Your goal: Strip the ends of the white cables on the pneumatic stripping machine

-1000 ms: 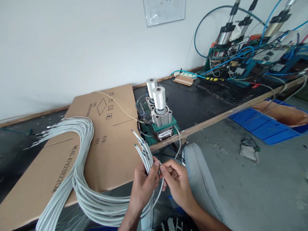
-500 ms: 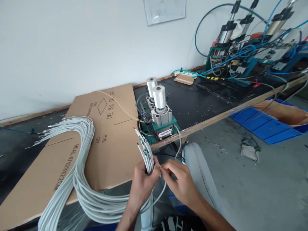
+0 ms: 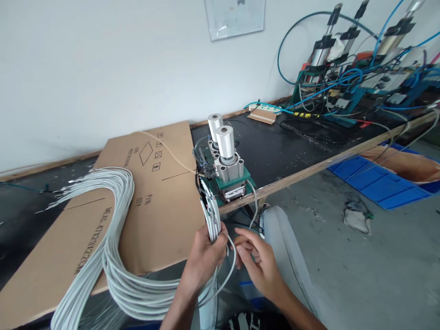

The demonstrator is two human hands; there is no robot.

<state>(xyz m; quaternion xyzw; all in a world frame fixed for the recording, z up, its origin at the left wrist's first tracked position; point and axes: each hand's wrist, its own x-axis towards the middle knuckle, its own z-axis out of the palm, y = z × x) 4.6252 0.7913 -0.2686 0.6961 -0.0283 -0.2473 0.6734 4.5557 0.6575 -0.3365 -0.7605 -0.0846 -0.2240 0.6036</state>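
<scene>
My left hand [image 3: 206, 251] is wrapped round the end of a bundle of pale grey cables [image 3: 137, 293], whose cut ends [image 3: 210, 208] stick up above the fist. Some tips look dark or green. A single cable [image 3: 233, 263] from the bundle curves out beside the thumb. To its right is my right hand [image 3: 255, 257], fingers apart and slightly curled, with nothing visible in them. Just beyond the cable ends stands a small pneumatic fixture [image 3: 231, 172] with two knurled silver cylinders, at the bench edge.
Flattened cardboard [image 3: 168, 224] covers the left of the black bench [image 3: 268, 151], with the bundle's far part looped over it. More pneumatic machines [image 3: 323, 59] with blue hoses stand at back right, near a power strip [image 3: 264, 108]. A blue crate [image 3: 364, 176] sits on the floor.
My right hand has let go of the cable at my left thumb and moved slightly right, its fingers opening. The bundle in my left hand has tilted a little to the right.
</scene>
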